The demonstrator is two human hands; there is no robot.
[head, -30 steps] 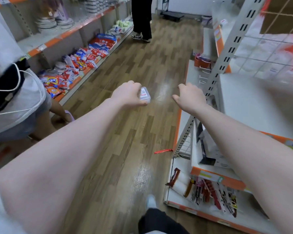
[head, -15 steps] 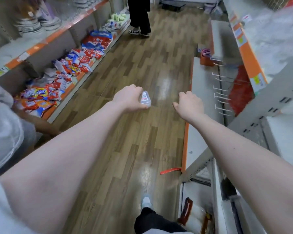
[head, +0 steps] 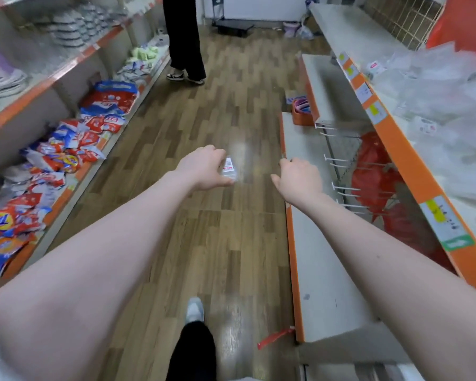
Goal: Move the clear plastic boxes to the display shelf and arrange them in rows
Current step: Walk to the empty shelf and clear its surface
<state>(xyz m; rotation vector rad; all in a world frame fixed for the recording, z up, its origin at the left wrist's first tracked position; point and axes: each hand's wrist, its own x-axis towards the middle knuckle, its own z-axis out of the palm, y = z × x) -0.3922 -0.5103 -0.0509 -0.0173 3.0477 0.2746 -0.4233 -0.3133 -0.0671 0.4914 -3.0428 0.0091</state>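
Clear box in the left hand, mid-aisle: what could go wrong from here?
1. The left hand holds the clear box only at one end, over bare floor; it may slip.
2. A red strip lies on the floor beside the walker's shoe; trip hazard.
3. Metal hooks jut out near the right hand; possible snag.

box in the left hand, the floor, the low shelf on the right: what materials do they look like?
Box: clear hard plastic, glossy; the floor shows through it, and it carries a red and white label. Floor: wood-look planks, likely laminate or vinyl; staggered grain pattern with bright glare patches. Low shelf: probably painted metal, matt pale grey with an orange front edge; material uncertain from here. Left hand grips the box.
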